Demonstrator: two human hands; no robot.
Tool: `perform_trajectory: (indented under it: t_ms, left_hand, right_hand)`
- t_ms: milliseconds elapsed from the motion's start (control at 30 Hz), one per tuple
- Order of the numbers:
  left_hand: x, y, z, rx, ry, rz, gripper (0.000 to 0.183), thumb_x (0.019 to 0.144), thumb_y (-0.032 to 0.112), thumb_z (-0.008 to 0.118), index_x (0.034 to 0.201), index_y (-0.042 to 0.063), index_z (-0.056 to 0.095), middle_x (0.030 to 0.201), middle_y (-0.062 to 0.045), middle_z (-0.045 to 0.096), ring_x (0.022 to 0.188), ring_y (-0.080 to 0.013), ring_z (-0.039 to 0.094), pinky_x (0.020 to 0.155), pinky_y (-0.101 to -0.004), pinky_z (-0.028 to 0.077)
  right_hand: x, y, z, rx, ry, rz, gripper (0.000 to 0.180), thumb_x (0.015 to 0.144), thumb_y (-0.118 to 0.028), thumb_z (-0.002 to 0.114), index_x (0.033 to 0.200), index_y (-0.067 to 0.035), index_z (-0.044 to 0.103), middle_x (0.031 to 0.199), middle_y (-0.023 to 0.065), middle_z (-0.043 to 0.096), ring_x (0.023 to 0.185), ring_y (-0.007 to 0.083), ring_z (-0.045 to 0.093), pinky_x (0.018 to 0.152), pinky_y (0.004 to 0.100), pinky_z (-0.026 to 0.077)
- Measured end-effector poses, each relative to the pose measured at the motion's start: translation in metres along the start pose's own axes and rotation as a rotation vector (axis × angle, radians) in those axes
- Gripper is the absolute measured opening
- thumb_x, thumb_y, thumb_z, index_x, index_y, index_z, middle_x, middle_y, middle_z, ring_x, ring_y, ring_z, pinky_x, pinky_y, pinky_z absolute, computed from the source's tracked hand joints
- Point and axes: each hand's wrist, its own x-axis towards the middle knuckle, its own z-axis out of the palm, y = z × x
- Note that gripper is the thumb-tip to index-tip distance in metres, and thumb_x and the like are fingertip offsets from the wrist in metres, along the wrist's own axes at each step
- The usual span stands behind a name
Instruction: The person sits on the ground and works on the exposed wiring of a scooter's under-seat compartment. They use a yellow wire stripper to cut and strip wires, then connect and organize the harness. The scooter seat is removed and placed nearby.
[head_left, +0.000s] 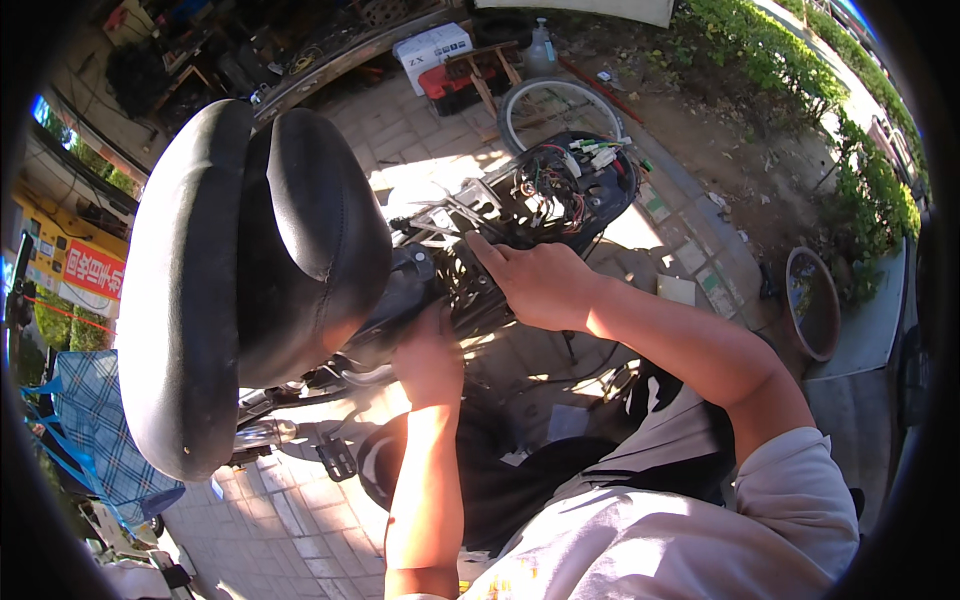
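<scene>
A partly stripped electric scooter or similar two-wheeler stands before me, its black padded seat (315, 217) and backrest on the left. My left hand (431, 356), blurred, is at the black plastic part (401, 289) beside the seat; its fingertips are hidden. My right hand (544, 285) is over the metal frame (469, 214), index finger stretched towards the frame and the other fingers curled. Whether either hand grips something cannot be made out. Beyond my right hand, loose coloured wires and white connectors (600, 156) spill out of the dark front body (611, 199).
A bare bicycle wheel (510, 124) lies behind the wiring, near a red toolbox (442, 90), a white carton (431, 56) and a spray bottle (540, 52). A round basin (811, 304) is at right. Blue checked cloth (105, 427) hangs at left. Brick paving (300, 525) lies underneath.
</scene>
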Motion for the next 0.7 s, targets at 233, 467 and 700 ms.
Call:
perform_trajectory:
  t_ms: [233, 467, 700]
  left_hand:
    - [-0.002, -0.01, 0.005, 0.133, 0.004, -0.032, 0.011, 0.089, 0.021, 0.062, 0.095, 0.014, 0.069, 0.073, -0.016, 0.067, 0.067, -0.035, 0.066, 0.056, -0.045, 0.052]
    - [-0.002, -0.011, 0.039, 0.045, 0.004, 0.013, 0.016, 0.084, 0.011, 0.054, 0.097, 0.008, 0.062, 0.081, -0.015, 0.065, 0.069, -0.0331, 0.067, 0.057, -0.0438, 0.055]
    - [-0.022, -0.037, 0.03, -0.175, -0.006, -0.084, 0.025, 0.082, 0.008, 0.057, 0.105, 0.009, 0.065, 0.087, -0.019, 0.065, 0.083, -0.0398, 0.064, 0.073, -0.047, 0.053]
  right_hand:
    - [0.021, -0.014, -0.002, -0.097, 0.017, -0.104, 0.061, 0.082, -0.004, 0.052, 0.138, 0.007, 0.033, 0.103, 0.0195, 0.064, 0.074, 0.036, 0.068, 0.063, 0.0448, 0.054]
    - [0.003, 0.015, 0.023, 0.208, 0.164, -0.016, 0.087, 0.069, 0.013, 0.049, 0.15, -0.001, 0.02, 0.127, 0.0282, 0.055, 0.107, 0.0462, 0.057, 0.09, 0.0503, 0.047]
    - [0.012, 0.009, 0.05, 0.274, 0.245, -0.234, 0.074, 0.077, 0.01, 0.049, 0.147, -0.003, 0.031, 0.128, 0.0262, 0.054, 0.106, 0.0449, 0.058, 0.088, 0.0491, 0.049]
